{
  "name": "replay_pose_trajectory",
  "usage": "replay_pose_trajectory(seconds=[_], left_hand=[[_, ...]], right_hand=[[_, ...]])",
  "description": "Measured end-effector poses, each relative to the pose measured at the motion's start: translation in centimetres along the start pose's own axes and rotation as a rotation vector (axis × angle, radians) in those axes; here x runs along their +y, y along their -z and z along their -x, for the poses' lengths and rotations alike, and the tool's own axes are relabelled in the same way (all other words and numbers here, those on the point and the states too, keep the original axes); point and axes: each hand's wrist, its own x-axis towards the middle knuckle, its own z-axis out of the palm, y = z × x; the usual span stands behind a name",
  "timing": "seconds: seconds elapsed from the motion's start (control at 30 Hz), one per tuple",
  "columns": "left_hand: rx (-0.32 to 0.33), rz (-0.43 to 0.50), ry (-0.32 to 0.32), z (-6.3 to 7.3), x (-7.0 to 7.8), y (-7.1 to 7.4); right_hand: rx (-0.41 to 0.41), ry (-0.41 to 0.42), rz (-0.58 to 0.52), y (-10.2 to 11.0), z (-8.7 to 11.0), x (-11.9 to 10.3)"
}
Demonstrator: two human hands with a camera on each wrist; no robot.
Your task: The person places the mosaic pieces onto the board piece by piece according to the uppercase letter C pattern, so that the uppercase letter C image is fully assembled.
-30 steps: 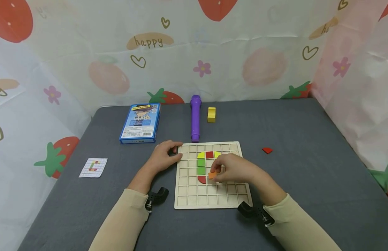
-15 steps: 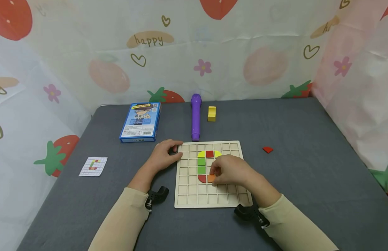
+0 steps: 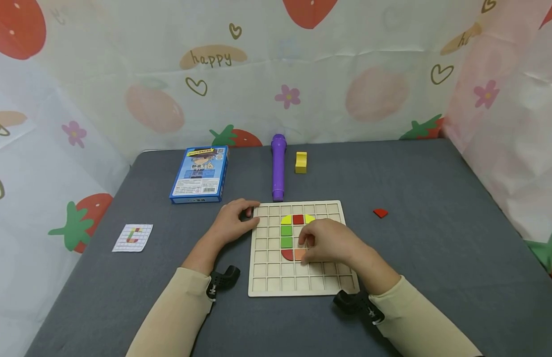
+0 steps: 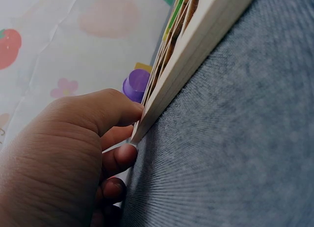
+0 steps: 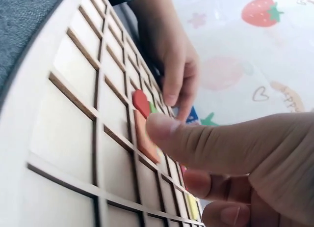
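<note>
At the far left corner of the wooden grid board (image 3: 260,284), my left hand (image 3: 233,220) holds the edge between thumb and fingers. My right hand (image 3: 331,242) is over the middle of the board. Its thumb (image 5: 164,126) touches the orange square tile (image 5: 144,138), which lies in a cell, while the other fingers bend above it, apart from the thumb. Left of the orange tile is a red quarter-round tile (image 3: 286,255). Above that run two green squares (image 3: 286,237), then a yellow quarter-round (image 3: 286,220), a red square (image 3: 298,219) and another yellow tile (image 3: 309,218).
A loose red tile (image 3: 380,213) lies right of the board. On the left is a small pattern card (image 3: 133,238) with a coloured figure on a grid. Behind the board are a blue box (image 3: 200,173), a purple microphone-shaped stick (image 3: 278,168) and a yellow block (image 3: 301,162).
My right hand has lowered the orange tile into the cell beside the red quarter-round, and its fingers have come off it, leaving the thumb there. My left hand stays at the corner.
</note>
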Motion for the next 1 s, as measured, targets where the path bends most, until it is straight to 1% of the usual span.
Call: replay_pose_trajectory(seconds=[0.23,0.4,0.53,0.7,0.87,1.0], left_hand=[[0.006,-0.002,-0.007,0.0,0.0,0.0],[0.006,-0.013,-0.008,0.0,0.0,0.0],[0.003,-0.016,-0.01,0.0,0.0,0.0],[0.004,-0.013,-0.008,0.0,-0.1,-0.1],[0.01,-0.008,-0.01,0.0,-0.1,-0.1],[0.014,-0.006,-0.01,0.0,-0.1,-0.1]], right_hand=[[0.052,0.032,-0.088,2.1,0.8,0.3],[0.112,0.033,-0.114,4.0,1.6,0.6],[0.15,0.007,-0.132,5.3,2.2,1.2],[0.179,-0.027,-0.15,6.7,3.0,2.1],[0.217,-0.094,-0.167,8.1,3.9,3.1],[0.242,-0.151,-0.149,9.2,4.6,4.0]])
